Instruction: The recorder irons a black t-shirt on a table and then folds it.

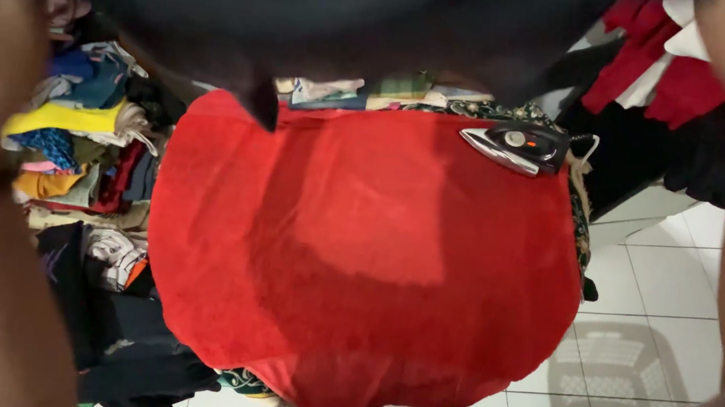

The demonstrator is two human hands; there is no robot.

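White tiled floor [650, 288]; heaped clothes [86, 143] along the left side.

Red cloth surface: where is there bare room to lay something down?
The red cloth is bare across its middle and near edge. Its far right corner holds the iron. The clothes pile crowds the left side; white floor tiles lie open to the right.

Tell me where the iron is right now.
In the head view, the black and silver iron lies at the upper right edge of the red cloth, beside the red and white clothes further right.
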